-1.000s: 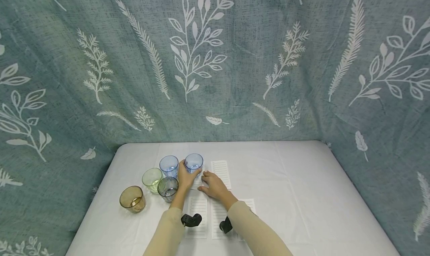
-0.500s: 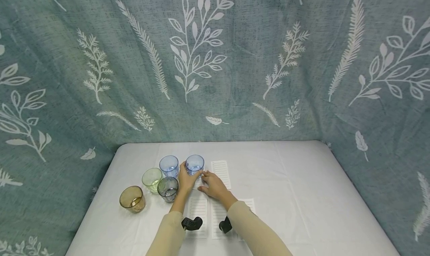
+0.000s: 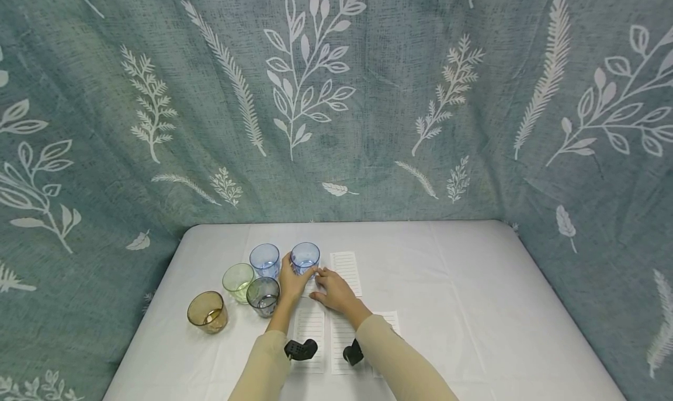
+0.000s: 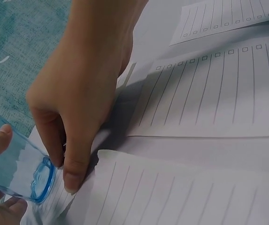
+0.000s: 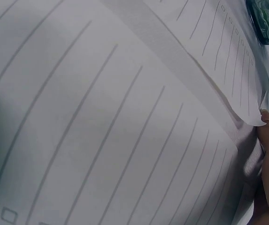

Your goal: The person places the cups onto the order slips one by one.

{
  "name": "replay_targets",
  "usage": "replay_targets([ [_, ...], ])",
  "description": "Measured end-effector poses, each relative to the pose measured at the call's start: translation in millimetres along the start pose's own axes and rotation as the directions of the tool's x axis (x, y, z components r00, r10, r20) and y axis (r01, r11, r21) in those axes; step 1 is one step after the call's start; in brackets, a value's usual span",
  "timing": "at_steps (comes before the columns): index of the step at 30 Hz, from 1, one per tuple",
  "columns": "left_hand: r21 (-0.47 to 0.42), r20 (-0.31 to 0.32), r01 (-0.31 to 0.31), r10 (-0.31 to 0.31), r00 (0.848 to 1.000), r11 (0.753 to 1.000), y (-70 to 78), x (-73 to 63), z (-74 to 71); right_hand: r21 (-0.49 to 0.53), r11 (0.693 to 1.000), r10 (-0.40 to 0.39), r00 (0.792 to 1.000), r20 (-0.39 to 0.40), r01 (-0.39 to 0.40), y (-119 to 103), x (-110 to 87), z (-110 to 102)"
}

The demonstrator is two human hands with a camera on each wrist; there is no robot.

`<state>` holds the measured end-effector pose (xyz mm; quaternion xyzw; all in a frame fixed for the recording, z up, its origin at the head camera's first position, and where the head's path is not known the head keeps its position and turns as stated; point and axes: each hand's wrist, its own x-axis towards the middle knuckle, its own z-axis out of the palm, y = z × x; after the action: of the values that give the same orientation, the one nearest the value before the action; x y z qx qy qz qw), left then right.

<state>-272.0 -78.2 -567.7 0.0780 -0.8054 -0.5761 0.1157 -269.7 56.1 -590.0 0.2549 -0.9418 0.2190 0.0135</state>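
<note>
My left hand (image 3: pixel 292 281) grips a clear blue glass (image 3: pixel 305 256) from its left side, thumb toward me. The blue glass (image 4: pixel 33 176) also shows in the left wrist view, over or on a lined paper sheet (image 4: pixel 54 201). My right hand (image 3: pixel 336 291) is just right of the glass and pinches that sheet's edge with thumb and fingers. In the right wrist view, the right thumb (image 5: pixel 265 118) lies on a corner of the lined sheet (image 5: pixel 233 70). The other right fingers are partly hidden there.
Left of the hands stand another blue glass (image 3: pixel 264 259), a green glass (image 3: pixel 238 281), a grey glass (image 3: pixel 263 296) and an amber glass (image 3: pixel 207 311). More lined sheets (image 3: pixel 345 269) lie on the white table (image 3: pixel 462 307). A patterned curtain (image 3: pixel 368 126) hangs behind.
My left hand has shifted the blue glass slightly right and toward me, mostly in the first half second. The right hand and the other glasses look unmoved.
</note>
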Motion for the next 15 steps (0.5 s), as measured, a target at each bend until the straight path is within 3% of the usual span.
replay_targets([
  [8,-0.044,-0.082,-0.003,-0.001,0.997,0.999,-1.4,-1.0,5.3,-0.023,1.0,0.011,1.0,0.015,-0.011,0.9,0.2,1.4],
  [15,-0.041,-0.097,0.008,-0.012,0.995,0.999,-1.5,-1.7,6.3,-0.026,1.0,0.005,1.0,0.007,-0.004,1.5,-0.1,1.9],
])
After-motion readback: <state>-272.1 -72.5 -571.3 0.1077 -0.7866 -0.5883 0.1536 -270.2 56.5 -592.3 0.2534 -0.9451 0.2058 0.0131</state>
